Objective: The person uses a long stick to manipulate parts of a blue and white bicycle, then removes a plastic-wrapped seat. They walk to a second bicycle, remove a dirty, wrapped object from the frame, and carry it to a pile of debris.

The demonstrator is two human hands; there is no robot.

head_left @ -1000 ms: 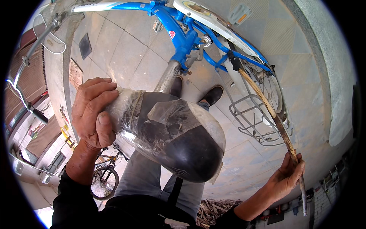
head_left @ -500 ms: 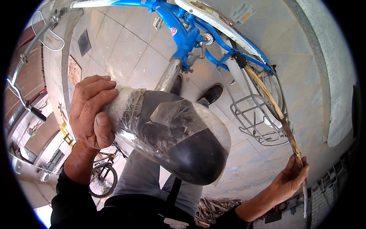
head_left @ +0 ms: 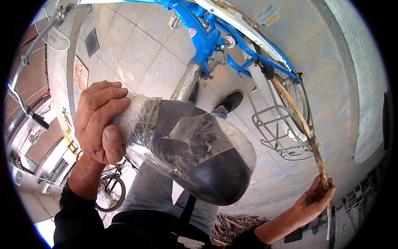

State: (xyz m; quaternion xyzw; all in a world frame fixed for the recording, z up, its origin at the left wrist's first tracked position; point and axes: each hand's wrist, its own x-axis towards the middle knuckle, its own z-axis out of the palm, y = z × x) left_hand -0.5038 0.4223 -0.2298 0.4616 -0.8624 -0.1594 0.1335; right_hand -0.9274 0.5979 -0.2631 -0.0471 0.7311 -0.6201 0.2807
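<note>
My left hand (head_left: 101, 122) is closed round the nose of a black bicycle saddle (head_left: 217, 172), which is partly wrapped in clear, torn plastic film. The saddle sits on a shiny seat post (head_left: 185, 83) rising from the blue frame (head_left: 201, 41) of a bicycle. My right hand (head_left: 314, 201), low on the right, pinches a thin wooden stick (head_left: 300, 116) near its lower end. A dark clump (head_left: 266, 69) on the stick's far end lies against the rear part of the bicycle, by the wheel and chain guard (head_left: 248, 31).
A wire rear rack (head_left: 282, 133) stands beside the stick. Handlebars (head_left: 31, 116) reach out at the left. My dark shoe (head_left: 229, 101) is on the tiled floor. Another bicycle (head_left: 111, 191) stands at lower left, and a heap of dry brown stalks (head_left: 234, 226) lies at the bottom.
The stick's clumped end and my right hand have shifted only slightly. The saddle appears a little lower and farther right in the picture, with my left hand still on it.
</note>
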